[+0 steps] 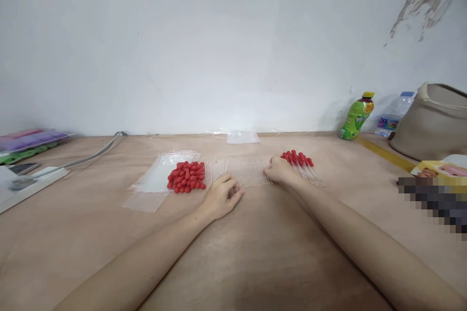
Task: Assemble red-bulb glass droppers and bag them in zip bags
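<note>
A row of clear glass tubes (239, 171) lies on the wooden table (255, 252) in front of me. A heap of red rubber bulbs (187, 176) sits to its left. To its right lie several droppers with red bulbs fitted (302, 164). My left hand (221, 197) rests on the table just below the tubes, its fingers curled loosely; what they hold is hidden. My right hand (279, 171) is curled at the right end of the tube row, beside the fitted droppers, seemingly pinching a tube.
Clear plastic bags (156, 180) lie left of the bulbs, another bag (242, 137) by the wall. A green bottle (356, 116), a water bottle (394, 114) and a beige bag (434, 121) stand at the right. A power strip (32, 182) lies far left.
</note>
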The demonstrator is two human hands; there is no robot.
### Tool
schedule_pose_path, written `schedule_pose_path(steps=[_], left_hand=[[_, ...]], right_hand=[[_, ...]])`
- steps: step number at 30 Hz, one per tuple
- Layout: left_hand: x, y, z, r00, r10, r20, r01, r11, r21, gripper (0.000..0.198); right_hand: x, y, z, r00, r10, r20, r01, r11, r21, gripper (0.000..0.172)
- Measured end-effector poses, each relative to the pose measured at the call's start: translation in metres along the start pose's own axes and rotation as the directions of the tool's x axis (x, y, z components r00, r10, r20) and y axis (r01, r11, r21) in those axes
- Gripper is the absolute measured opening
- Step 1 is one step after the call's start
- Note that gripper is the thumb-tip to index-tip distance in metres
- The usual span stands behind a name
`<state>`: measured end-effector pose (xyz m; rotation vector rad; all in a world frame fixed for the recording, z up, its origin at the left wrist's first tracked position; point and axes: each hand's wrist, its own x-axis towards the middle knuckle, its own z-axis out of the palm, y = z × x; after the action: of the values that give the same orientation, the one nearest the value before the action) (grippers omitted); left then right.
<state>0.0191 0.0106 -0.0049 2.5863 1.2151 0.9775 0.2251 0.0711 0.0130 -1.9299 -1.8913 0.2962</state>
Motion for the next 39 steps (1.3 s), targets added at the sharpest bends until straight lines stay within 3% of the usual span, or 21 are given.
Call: schedule_pose_path(steps=[4,7,10,12,14,17,20,24,27,30,33,35,37,39], left_hand=[[0.004,-0.008,-0.015,0.998,-0.052,-0.031,0.057,0.978,0.200,0.014],[0.013,-0.023,-0.047,0.983,-0.092,0.157,0.044,0.958,0.285,0.021],[0.022,-0.038,-0.082,0.912,-0.134,0.389,0.025,0.962,0.273,0.024],[0.024,-0.044,-0.095,0.864,-0.194,0.464,0.057,0.954,0.293,0.017],[0.024,-0.049,-0.100,0.820,-0.226,0.525,0.075,0.953,0.294,0.009],[0.022,-0.051,-0.097,0.804,-0.216,0.555,0.058,0.956,0.288,0.010],[0.022,-0.050,-0.095,0.823,-0.179,0.539,0.014,0.955,0.296,0.012],[0.023,-0.046,-0.100,0.851,-0.134,0.509,-0.003,0.966,0.259,0.015],[0.022,-0.042,-0.106,0.852,-0.201,0.484,0.127,0.975,0.181,0.020],[0.021,-0.036,-0.107,0.858,-0.283,0.429,0.305,0.952,0.017,0.019],[0.020,-0.024,-0.091,0.920,-0.238,0.312,0.328,0.904,-0.275,0.022],[0.018,-0.014,-0.071,0.953,-0.186,0.239,0.286,0.814,-0.506,0.023],[0.014,-0.004,-0.048,0.952,-0.206,0.229,0.306,0.695,-0.650,0.020],[0.008,0.003,-0.028,0.920,-0.303,0.247,0.384,0.583,-0.716,0.016]], right_hand=[[0.000,-0.002,-0.003,0.998,0.040,0.041,-0.041,0.999,0.020,0.016],[-0.002,-0.003,-0.007,0.995,0.067,0.073,-0.070,0.997,0.040,0.016],[-0.009,-0.006,-0.014,0.992,0.089,0.093,-0.095,0.994,0.054,0.010],[-0.017,-0.010,-0.021,0.994,0.099,0.046,-0.102,0.993,0.060,0.002],[-0.026,-0.014,-0.027,0.994,0.103,-0.028,-0.101,0.993,0.067,0.006],[-0.033,-0.013,-0.029,0.994,0.081,-0.070,-0.072,0.990,0.123,0.013],[-0.030,-0.004,-0.019,0.996,0.050,-0.076,-0.026,0.957,0.290,0.003],[-0.025,0.014,0.004,0.995,0.018,-0.098,0.025,0.910,0.415,0.027],[-0.028,0.023,0.016,0.971,-0.047,-0.234,0.150,0.884,0.444,0.029],[-0.033,0.026,0.019,0.917,-0.151,-0.370,0.309,0.855,0.417,0.026],[-0.041,0.022,0.016,0.848,-0.275,-0.452,0.448,0.827,0.338,0.023],[-0.048,0.019,0.014,0.814,-0.365,-0.451,0.518,0.808,0.282,0.022],[-0.056,0.015,0.013,0.799,-0.437,-0.413,0.562,0.786,0.256,0.021],[-0.062,0.013,0.013,0.789,-0.489,-0.373,0.593,0.765,0.251,0.020]])
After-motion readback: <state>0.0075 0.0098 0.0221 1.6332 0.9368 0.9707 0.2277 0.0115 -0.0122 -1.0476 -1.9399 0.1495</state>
